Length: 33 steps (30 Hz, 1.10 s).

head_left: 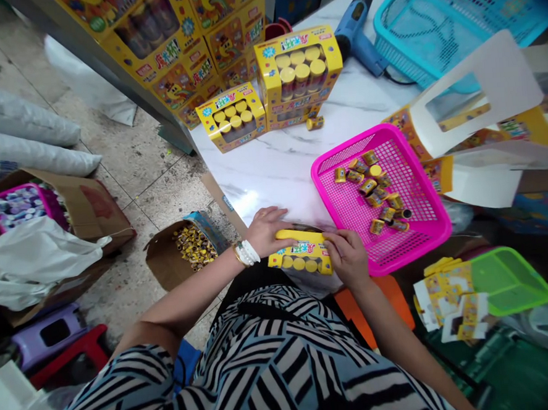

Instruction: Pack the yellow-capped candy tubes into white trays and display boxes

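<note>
The left hand (263, 234) and right hand (351, 256) hold a yellow box (300, 250) by its ends, maybe so it stays steady near the pink basket (412, 253).

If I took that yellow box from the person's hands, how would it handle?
The yellow box would probably dent if squeezed hard, since it looks like thin card. Yellow-lidded tubs show in its window, so it may feel heavier than bare card. Its flat sides make rolling unlikely.
</note>
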### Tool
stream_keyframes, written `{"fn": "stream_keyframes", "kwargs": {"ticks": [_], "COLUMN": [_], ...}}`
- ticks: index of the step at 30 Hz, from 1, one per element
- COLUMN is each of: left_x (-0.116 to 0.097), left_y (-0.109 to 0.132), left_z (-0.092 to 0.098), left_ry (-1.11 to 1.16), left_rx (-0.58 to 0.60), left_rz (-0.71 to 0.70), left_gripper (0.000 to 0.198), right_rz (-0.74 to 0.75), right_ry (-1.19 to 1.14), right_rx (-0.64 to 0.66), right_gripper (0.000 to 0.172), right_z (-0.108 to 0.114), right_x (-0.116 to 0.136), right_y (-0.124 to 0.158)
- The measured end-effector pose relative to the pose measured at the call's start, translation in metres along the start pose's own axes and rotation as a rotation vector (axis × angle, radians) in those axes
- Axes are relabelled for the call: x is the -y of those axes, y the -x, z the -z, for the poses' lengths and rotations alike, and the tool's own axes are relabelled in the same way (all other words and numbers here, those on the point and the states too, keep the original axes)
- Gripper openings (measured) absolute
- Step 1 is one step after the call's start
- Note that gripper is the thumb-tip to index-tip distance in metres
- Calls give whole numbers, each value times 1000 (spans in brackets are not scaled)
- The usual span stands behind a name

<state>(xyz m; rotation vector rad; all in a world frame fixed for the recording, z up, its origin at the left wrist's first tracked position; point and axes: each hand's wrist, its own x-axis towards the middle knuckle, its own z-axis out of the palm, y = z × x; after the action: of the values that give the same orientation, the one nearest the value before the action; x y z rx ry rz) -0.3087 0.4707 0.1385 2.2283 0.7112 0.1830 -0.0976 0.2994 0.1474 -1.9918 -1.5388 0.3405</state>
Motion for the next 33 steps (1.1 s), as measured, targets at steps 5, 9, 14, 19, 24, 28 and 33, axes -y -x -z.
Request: {"fn": "stream_keyframes", "kwargs": {"ticks": [5,9,14,19,24,28,33], "left_x": [2,0,-4,-4,-4,-5,-13], "left_y": [6,-6,-7,21,47,47,38], "left_z": [-6,-13,-20,-18,-11,-16,-21], "left_ry": [48,137,206,288,123,67,204], "left_rx": [-109,-155,-269,-315,-339,-382,-432], "left_rz": [81,94,166,46,-21,-10,85], "left_gripper": [32,23,15,37,53,45,21], "right_rz": [62,70,90,48,47,53,78], "right_ry": [-44,9,127,170,155,153,102], "right_rx": [96,123,237,212,180,114,-22], "right_gripper": [34,37,57,52,50,44,20], "right_z": [9,14,16,12,7,3,-4], "right_x": [-1,0,6,7,3,0,0], "right_y": [0,-1,-6,-5,-1,0,-2]}}
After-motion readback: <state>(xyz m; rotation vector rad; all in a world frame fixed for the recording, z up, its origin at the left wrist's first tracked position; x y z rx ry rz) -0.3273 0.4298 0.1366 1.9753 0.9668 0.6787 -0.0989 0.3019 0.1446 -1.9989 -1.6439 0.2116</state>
